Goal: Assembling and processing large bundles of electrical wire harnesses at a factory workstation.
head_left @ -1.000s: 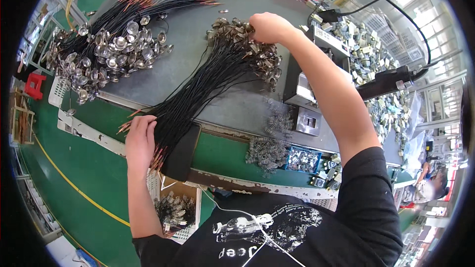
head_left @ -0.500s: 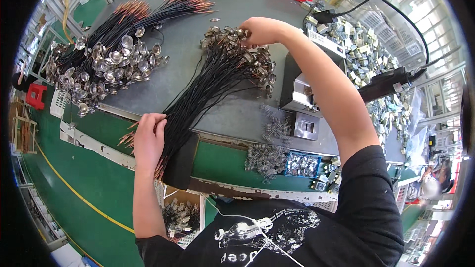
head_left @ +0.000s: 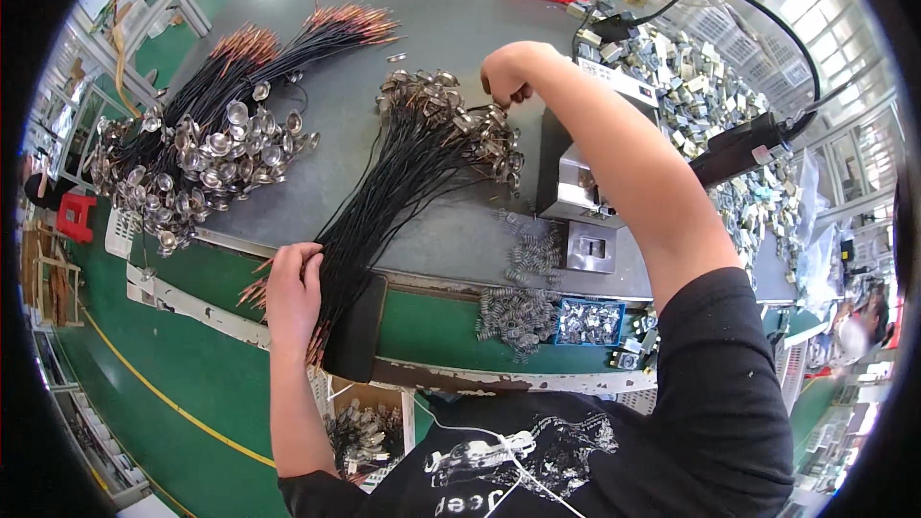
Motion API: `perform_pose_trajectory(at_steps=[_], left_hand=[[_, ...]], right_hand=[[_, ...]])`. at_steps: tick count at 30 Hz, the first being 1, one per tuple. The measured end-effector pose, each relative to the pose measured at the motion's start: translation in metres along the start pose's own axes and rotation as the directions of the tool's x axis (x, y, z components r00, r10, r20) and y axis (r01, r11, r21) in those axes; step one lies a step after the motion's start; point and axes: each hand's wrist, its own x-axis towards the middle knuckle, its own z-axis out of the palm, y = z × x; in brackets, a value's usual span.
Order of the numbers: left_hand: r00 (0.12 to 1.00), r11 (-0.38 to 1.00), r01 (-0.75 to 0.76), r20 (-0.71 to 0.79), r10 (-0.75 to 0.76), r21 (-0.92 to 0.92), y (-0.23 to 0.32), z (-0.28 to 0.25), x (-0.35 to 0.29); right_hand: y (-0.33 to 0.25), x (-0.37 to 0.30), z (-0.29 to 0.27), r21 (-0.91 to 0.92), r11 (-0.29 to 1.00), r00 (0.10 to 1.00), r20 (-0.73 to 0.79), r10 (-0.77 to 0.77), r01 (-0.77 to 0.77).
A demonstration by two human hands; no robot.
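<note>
Green floor borders the grey table. Left hand touches the black wire bundle near its copper ends; clamping cannot be confirmed. Bundle overhangs the table edge, probably flexible; grasp mid-length. Right hand: fingers curled beside metal cups, any hold hidden.

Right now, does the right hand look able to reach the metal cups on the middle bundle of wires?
Probably yes: the right hand is close beside the metal cups, with nothing visible between them.
</note>
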Motion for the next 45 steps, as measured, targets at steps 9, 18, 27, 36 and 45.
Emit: perform_pose_trajectory(at_steps=[9,18,27,36,45], left_hand=[[1.0,1.0,-0.004,-0.003,0.003,-0.017,0.002,0.001,0.001],[1.0,0.999,0.009,0.003,-0.009,-0.031,0.003,0.002,0.003],[1.0,1.0,0.003,0.0,-0.003,0.0,0.003,0.001,0.001],[0.994,0.985,0.108,0.038,-0.104,-0.131,0.0,0.003,0.003],[0.991,0.973,0.129,0.054,-0.12,-0.191,-0.01,-0.012,0.001]], right_hand=[[0.032,-0.024,0.008,0.634,0.763,0.991,-0.117,-0.07,0.128],[0.057,-0.016,0.018,0.715,0.643,0.952,-0.106,-0.287,0.274],[0.038,-0.042,0.011,0.69,0.701,0.984,-0.13,-0.122,0.178],[0.026,-0.042,0.003,0.529,0.836,0.975,-0.219,-0.035,0.148],[0.031,-0.046,-0.002,0.435,0.871,0.953,-0.28,-0.113,0.23]])
